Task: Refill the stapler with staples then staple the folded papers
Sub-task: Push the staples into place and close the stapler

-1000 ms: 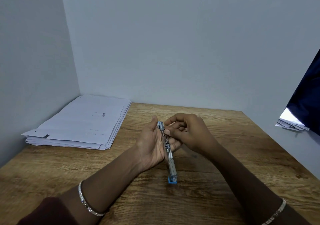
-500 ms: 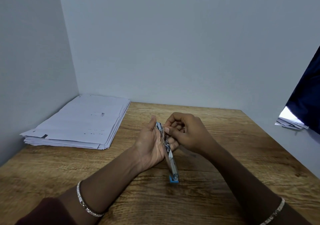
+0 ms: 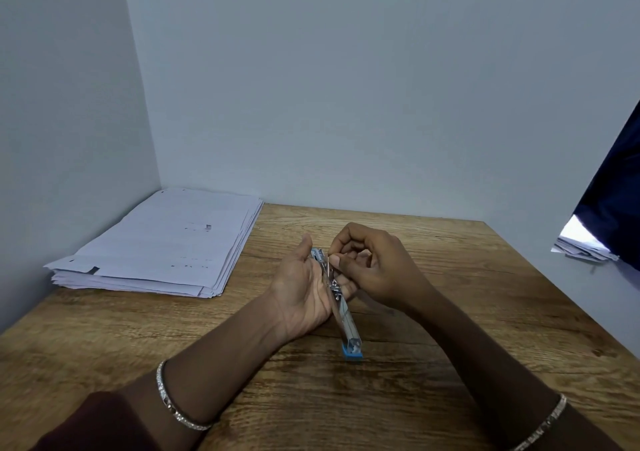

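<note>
A blue and metal stapler point(image 3: 344, 319) lies opened out in my left hand point(image 3: 301, 291), its blue end resting on the wooden table point(image 3: 346, 398) toward me. My left hand cradles it with the palm up and fingers curled under it. My right hand point(image 3: 374, 267) pinches a thin strip of staples point(image 3: 328, 265) with thumb and forefinger at the stapler's far end, over the metal channel. A stack of white papers point(image 3: 166, 242) lies at the back left of the table.
Grey walls close off the left and back of the table. At the right edge a dark cloth point(image 3: 616, 201) hangs over more white papers point(image 3: 581, 246) beyond the table.
My right hand has shifted slightly along the stapler's far end with the staples; the stapler's near end has swung a little to the right. The left hand stays in place.
</note>
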Motion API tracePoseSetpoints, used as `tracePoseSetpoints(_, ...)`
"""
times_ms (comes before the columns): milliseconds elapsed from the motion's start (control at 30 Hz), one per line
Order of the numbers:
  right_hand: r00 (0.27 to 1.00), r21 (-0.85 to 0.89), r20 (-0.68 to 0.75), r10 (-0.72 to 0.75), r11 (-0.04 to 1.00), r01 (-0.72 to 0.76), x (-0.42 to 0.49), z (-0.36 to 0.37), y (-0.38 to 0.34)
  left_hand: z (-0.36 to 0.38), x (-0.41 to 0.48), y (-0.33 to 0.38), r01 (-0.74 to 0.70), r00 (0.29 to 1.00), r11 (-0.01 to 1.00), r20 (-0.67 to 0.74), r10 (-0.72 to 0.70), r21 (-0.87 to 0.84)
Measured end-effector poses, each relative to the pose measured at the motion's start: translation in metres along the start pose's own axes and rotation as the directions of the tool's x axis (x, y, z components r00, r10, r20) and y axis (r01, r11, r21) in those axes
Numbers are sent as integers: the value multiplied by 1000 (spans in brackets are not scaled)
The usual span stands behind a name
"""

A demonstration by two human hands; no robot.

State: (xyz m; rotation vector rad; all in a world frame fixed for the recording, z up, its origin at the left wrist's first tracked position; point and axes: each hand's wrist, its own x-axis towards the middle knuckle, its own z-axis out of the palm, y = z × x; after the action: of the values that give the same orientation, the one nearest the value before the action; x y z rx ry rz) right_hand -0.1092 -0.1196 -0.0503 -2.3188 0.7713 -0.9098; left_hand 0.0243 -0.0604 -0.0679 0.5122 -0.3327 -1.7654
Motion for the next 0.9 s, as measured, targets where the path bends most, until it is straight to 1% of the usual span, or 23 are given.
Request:
tracePoseSetpoints(233, 995, -31, 67, -73, 997, 76, -1, -3, -2, 1, -4, 2, 37, 999, 999, 32, -38, 19)
tracePoseSetpoints(300, 993, -85, 64, -104, 990, 109, -1, -2, -3, -1, -3, 2, 46, 998, 998, 45, -48, 40)
tracePoseSetpoints(400, 985, -221, 46, -167, 960, 173, -2, 0, -5, -3, -2, 3, 58, 997, 997, 52, -61, 59)
tracePoseSetpoints(500, 976, -302, 36, -214, 929, 215, -4, 2, -5, -4, 1, 4, 50, 998, 996, 23, -52, 78)
tracePoseSetpoints(600, 981, -346, 59, -184, 918, 193, -4, 2, -2, -3, 1, 3, 46, 999, 998, 18, -46, 32)
tracePoseSetpoints(700, 989, -325, 60, -133, 935, 145, -3, 1, 1, -1, 0, 2, 62, 997, 998, 40, -63, 9)
tracePoseSetpoints(800, 995, -236, 13, -97, 967, 97, -1, -1, 1, -3, 0, 2, 64, 998, 997, 26, -65, 47)
tracePoseSetpoints(900, 998, -159, -61, -35, 987, 25, 0, 0, 3, -6, 3, 2, 57, 998, 997, 34, -58, 45)
